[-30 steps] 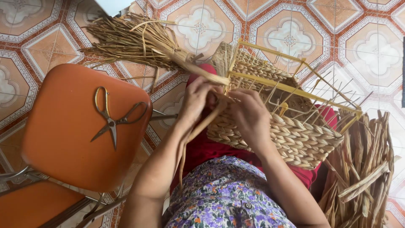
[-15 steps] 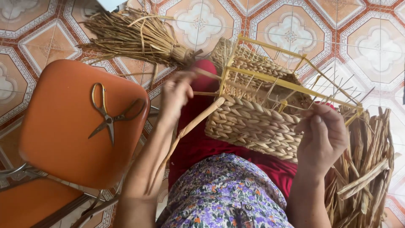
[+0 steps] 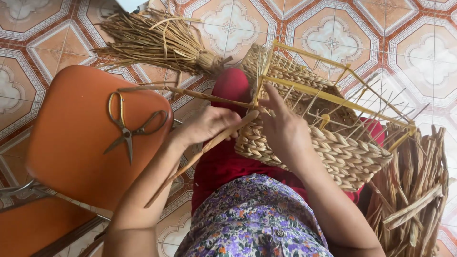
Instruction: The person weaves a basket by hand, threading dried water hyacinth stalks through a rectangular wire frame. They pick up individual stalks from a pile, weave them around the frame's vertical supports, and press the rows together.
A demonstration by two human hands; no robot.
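Where hands [image 3: 209, 126] meet: woven basket [image 3: 333, 152].

Left hand [image 3: 207, 126] closed; right hand [image 3: 283, 128] fingers outstretched.

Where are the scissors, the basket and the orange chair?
scissors [image 3: 127, 134], head view, on the pivot where the blades cross.
basket [image 3: 342, 157], head view, on its woven side.
orange chair [image 3: 71, 157], head view, on the bare seat.

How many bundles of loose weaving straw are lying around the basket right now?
2. One tied bundle lies on the floor tiles at top left, above the orange chair. A second pile of straw lies at right, beside the woven basket. More may sit outside the frame.
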